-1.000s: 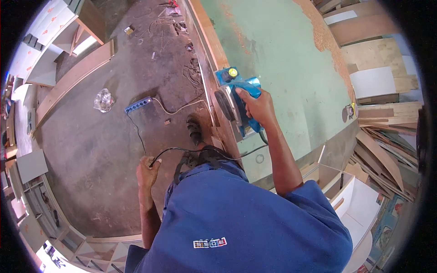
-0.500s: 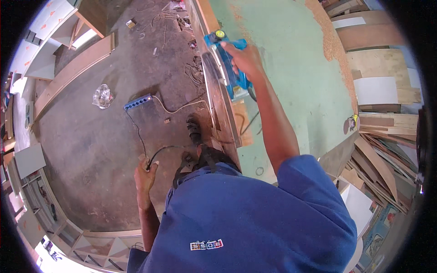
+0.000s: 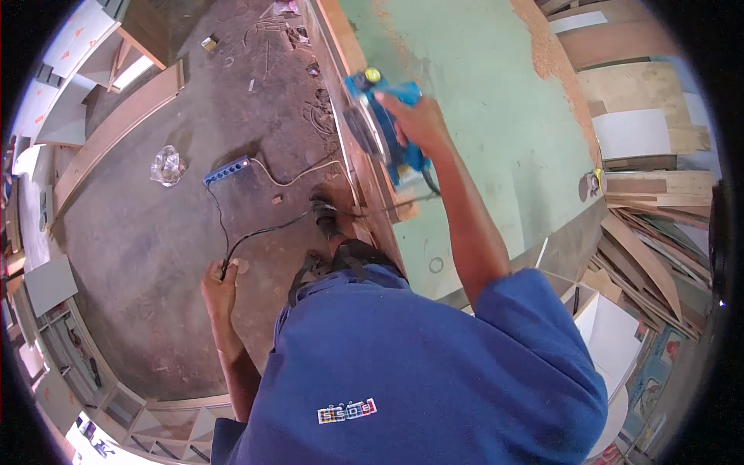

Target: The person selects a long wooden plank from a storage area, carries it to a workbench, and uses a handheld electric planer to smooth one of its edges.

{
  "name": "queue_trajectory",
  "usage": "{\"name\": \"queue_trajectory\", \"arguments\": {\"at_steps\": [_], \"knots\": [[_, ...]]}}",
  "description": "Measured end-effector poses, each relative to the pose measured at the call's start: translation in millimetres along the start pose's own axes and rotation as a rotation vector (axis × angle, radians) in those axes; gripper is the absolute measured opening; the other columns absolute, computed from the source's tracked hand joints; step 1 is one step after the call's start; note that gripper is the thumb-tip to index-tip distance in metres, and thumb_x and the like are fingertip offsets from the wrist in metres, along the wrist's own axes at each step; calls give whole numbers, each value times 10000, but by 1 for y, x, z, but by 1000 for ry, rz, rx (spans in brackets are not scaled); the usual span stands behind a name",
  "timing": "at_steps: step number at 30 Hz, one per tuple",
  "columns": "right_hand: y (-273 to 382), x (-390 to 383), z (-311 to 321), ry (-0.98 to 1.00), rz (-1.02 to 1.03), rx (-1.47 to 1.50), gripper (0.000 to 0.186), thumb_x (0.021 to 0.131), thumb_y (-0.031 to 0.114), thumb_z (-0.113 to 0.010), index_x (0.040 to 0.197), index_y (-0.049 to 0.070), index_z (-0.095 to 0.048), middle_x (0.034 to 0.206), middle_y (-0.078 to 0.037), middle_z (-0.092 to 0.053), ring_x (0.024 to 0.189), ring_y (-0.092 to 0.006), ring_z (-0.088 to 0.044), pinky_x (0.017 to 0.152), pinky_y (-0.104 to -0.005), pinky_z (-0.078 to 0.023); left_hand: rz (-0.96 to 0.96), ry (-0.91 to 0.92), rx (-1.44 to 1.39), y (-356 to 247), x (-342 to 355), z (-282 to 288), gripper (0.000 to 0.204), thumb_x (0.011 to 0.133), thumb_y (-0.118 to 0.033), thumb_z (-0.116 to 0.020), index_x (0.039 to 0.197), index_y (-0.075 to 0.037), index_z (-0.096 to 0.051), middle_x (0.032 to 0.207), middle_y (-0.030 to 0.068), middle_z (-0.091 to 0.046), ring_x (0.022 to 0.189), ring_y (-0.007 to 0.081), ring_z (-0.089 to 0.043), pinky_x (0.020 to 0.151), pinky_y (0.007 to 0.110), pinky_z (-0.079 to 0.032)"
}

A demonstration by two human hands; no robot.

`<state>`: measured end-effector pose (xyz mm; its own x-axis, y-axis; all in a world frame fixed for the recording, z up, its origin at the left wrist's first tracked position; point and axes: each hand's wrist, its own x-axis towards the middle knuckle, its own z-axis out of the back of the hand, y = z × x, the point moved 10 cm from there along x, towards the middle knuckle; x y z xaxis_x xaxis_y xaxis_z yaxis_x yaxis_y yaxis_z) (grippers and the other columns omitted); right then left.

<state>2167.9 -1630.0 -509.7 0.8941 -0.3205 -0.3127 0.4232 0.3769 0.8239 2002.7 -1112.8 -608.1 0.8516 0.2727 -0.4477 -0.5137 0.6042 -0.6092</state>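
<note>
A blue electric planer (image 3: 379,128) with a yellow-topped front knob rests on a long wooden board (image 3: 342,35) along the left edge of the green tabletop (image 3: 480,116). My right hand (image 3: 418,124) is wrapped round its top handle, one finger stretched forward. Down at the left, above the floor, my left hand (image 3: 219,288) is closed on the black power cord (image 3: 271,228). From there the cord runs across my leg toward the planer. Another stretch leads up to a blue power strip (image 3: 227,170) on the floor.
Wood shavings (image 3: 546,54) lie along the tabletop's far right side. A yellow tape measure (image 3: 594,183) sits at its right corner. Stacked boards (image 3: 635,132) stand beyond. On the floor are a crumpled plastic bag (image 3: 167,166), a long curved panel (image 3: 124,128) and debris near the table.
My left hand has moved left and slightly down, drawing the cord straighter across my leg. The planer has shifted slightly toward me along the board, still in my right hand.
</note>
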Motion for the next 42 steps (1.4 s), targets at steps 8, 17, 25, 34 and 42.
{"name": "queue_trajectory", "arguments": {"at_steps": [8, 17, 25, 34, 42], "knots": [[-98, -192, 41, -88, -161, 43, 370, 896, 379, -803, 950, 34, -684, 580, 10, -559, 468, -81, -525, 435, -270, -401, -133, 182, 88, -23, -30, -33, 297, 840, -289, -801, 981, -36, -732, 768, 109, -710, 744, 226, -686, 710, 361, -516], [-138, -273, 50, -106, -256, 66, 352, 902, 338, -811, 975, 26, -664, 619, 15, -566, 497, -65, -527, 451, -250, -423, -275, 259, 164, -13, -42, -60, 355, 809, -334, -815, 995, -49, -717, 809, 135, -700, 767, 256, -672, 714, 392, -504], [-107, -212, 36, -85, -246, 10, 422, 863, 417, -821, 892, 18, -687, 630, -53, -632, 507, -122, -582, 469, -307, -460, -172, 189, 150, -6, -38, -39, 292, 837, -284, -806, 979, -40, -733, 879, 145, -748, 808, 255, -715, 735, 379, -531], [-60, -115, 14, -79, -154, 26, 461, 857, 432, -824, 826, 3, -658, 585, -58, -610, 479, -139, -587, 440, -325, -458, -102, 169, 107, 6, -18, -40, 347, 829, -289, -812, 1009, -5, -725, 871, 150, -743, 780, 245, -701, 726, 367, -527], [-16, -27, -5, -70, -94, 61, 380, 889, 366, -816, 788, 50, -630, 551, -7, -541, 439, -103, -516, 409, -287, -400, -41, 161, 105, -1, 17, -36, 384, 833, -306, -804, 1048, -3, -709, 847, 156, -730, 764, 261, -692, 730, 375, -522]]}}
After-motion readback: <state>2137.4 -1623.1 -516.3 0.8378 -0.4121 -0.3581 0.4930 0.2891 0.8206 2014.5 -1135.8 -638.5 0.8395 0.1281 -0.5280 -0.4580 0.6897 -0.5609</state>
